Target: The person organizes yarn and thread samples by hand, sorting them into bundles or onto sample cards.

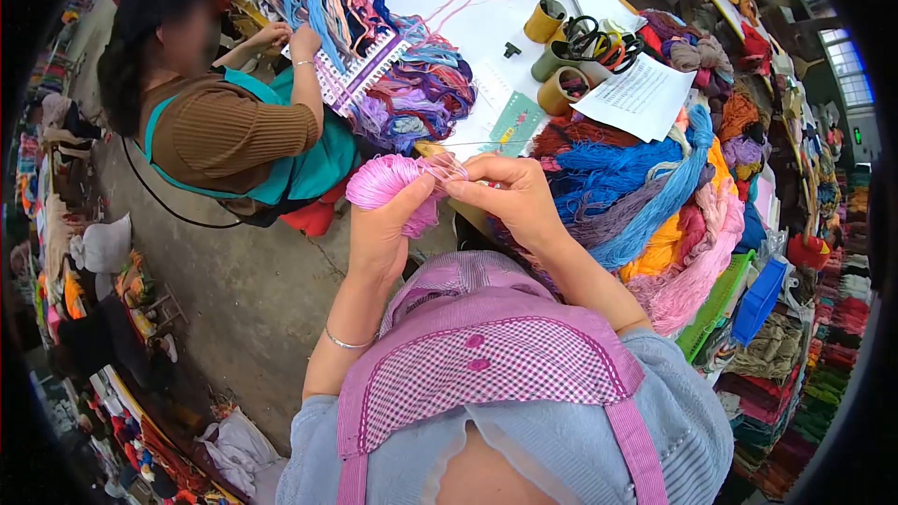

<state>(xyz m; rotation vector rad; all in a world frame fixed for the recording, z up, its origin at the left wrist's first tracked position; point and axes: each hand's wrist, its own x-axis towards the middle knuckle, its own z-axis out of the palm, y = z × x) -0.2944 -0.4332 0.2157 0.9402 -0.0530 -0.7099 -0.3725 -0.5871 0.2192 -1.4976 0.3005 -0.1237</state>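
A bundle of pink thread point(385, 181) is held in my left hand point(388, 224), whose fingers are wrapped round its right side. Close against it, my right hand point(510, 196) is closed in a pinch on loose pink strands point(447, 171) that run between the two hands. Both hands are in front of my chest, near the table's edge. Just beyond them on the white table lie a green card point(514, 123) and a heap of purple and blue threads point(412, 93). Skeins of blue yarn point(613, 178) hang to the right.
A co-worker point(215, 131) in a brown top handles threads at the left. Cardboard tubes point(563, 90), black-handled scissors point(589, 37) and a printed sheet point(638, 98) are on the table point(468, 9). A green basket point(716, 309) and a blue bin point(760, 301) stand at the right.
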